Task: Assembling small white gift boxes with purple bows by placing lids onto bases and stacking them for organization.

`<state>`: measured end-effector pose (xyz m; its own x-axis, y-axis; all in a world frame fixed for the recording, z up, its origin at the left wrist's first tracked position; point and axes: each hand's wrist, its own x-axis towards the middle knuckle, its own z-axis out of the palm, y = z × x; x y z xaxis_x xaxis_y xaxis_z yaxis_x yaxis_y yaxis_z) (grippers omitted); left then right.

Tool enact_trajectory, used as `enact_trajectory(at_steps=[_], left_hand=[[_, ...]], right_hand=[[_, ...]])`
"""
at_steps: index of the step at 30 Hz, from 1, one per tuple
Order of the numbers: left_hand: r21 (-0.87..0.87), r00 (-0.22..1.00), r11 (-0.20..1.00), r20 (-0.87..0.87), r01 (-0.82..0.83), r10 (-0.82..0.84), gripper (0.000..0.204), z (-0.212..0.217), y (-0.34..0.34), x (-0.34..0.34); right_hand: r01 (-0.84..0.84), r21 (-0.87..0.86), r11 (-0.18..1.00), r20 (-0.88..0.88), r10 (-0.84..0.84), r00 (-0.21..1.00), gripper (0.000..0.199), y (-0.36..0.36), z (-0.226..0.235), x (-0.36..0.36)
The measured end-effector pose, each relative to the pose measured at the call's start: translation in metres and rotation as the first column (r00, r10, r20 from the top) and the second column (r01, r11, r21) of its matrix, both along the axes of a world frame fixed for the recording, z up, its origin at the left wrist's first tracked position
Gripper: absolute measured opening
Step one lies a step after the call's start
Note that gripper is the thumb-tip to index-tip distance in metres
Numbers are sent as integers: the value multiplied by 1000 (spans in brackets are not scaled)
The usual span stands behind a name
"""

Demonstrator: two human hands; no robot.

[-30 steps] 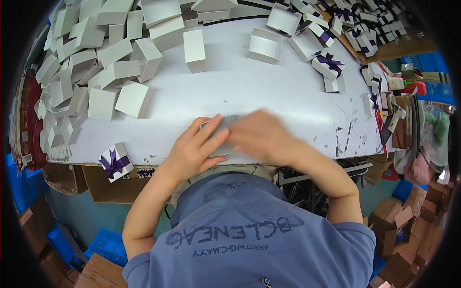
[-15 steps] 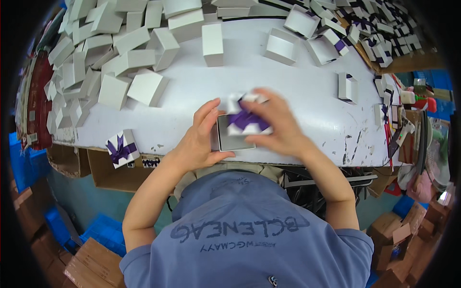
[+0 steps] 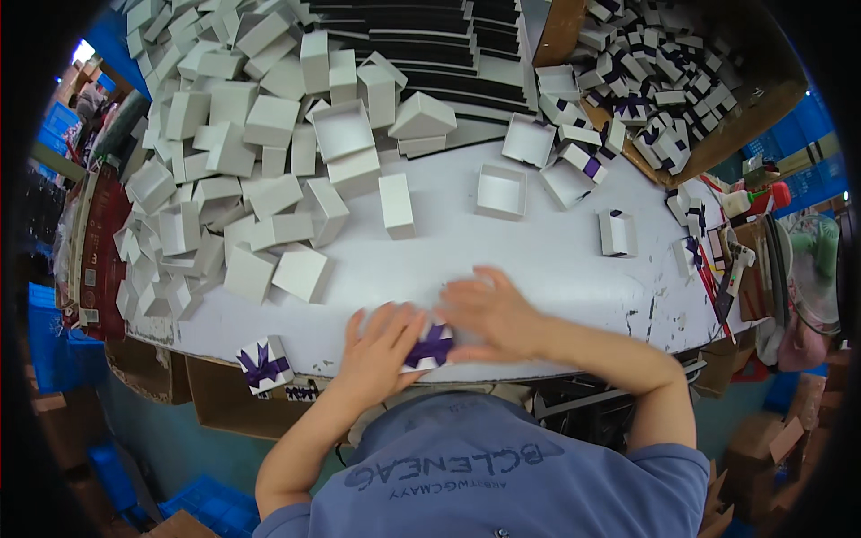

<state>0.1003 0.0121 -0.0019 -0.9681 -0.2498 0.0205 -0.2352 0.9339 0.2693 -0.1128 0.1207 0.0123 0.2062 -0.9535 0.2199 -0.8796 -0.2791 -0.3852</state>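
Keep purple-bowed white box (image 3: 430, 348) between both hands, steadied by left hand (image 3: 378, 348) cupping its left side; using right hand (image 3: 496, 320), loosely spread, with contact unclear, press evenly near edges, never on middle.

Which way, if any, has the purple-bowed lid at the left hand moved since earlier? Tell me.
Yes: the purple-bowed lid has moved left and toward the table's near edge, away from the small open white box on the right.
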Motion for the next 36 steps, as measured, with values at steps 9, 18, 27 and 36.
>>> enact_trajectory(at_steps=[9,18,27,36], left_hand=[[-224,638,631,47,-743,768,90,30,-22,109],[54,946,986,-279,-156,165,74,21,-68,-40],[-33,967,995,-239,-98,88,50,6,-96,-94],[327,872,899,-297,-291,390,40,-29,-11,1]], right_hand=[[495,-536,684,-240,-685,688,64,-165,-3,-214],[709,-305,635,-46,-754,655,45,-162,-24,-212],[221,-472,854,-52,-277,959,54,-110,-14,-97],[185,-59,981,-207,-194,959,61,-89,-12,-77]])
